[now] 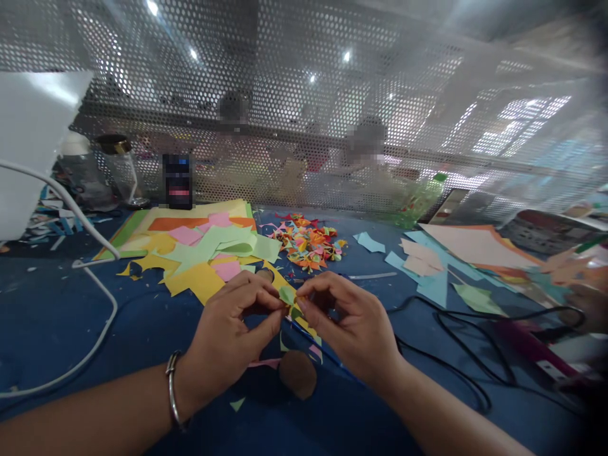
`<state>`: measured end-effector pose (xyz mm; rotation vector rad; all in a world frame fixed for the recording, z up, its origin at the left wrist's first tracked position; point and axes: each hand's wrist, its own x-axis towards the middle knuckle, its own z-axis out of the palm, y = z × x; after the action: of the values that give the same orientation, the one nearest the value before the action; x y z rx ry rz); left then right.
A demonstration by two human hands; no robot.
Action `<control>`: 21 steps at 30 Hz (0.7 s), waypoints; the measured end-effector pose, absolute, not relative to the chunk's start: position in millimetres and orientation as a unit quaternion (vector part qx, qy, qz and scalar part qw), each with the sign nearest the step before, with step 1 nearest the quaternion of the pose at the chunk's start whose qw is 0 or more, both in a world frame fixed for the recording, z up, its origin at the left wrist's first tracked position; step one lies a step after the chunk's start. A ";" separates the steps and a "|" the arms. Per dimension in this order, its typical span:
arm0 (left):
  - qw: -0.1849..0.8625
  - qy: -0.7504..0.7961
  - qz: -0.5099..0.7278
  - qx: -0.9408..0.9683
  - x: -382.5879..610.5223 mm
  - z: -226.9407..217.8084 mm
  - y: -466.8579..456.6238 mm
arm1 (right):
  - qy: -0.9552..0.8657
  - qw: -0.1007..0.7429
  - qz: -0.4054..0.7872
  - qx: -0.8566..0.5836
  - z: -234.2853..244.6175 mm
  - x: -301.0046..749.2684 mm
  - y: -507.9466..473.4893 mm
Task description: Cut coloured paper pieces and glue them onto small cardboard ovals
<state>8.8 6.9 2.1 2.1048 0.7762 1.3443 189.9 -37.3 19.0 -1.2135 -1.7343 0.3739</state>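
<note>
Between my fingertips, near the middle of the view, is a small light green paper piece [286, 295] with some yellow at its lower edge. My left hand [232, 329] pinches it from the left, a silver bangle around the wrist. From the other side, my right hand [354, 323] pinches its right edge with thumb and forefinger. Beneath them lie a yellow paper strip [280, 275] and a blue stick-like thing [327, 351], partly hidden. A round brown disc [297, 375] lies just below the hands, with small paper scraps around it.
Coloured paper sheets [213, 247] spread at the left, beside a heap of small folded paper bits [311, 240]. More paper [475, 244] lies right. A white cable [107, 316], black cables [456, 329], a phone [178, 182] and a green-capped bottle [422, 199] surround the work area.
</note>
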 end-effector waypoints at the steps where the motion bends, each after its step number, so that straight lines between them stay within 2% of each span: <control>1: 0.260 0.286 0.497 0.777 8.7 2.0 6.9 | -0.709 0.477 0.153 -0.497 19.1 189.8 -37.1; 21: 0.269 0.306 0.511 0.757 11.4 0.8 6.8 | -0.698 0.482 0.173 -0.500 21.0 186.9 -37.1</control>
<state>11.4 6.8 0.8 2.0411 0.8251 1.3764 186.9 -37.1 21.0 -1.2187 -1.7026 0.4220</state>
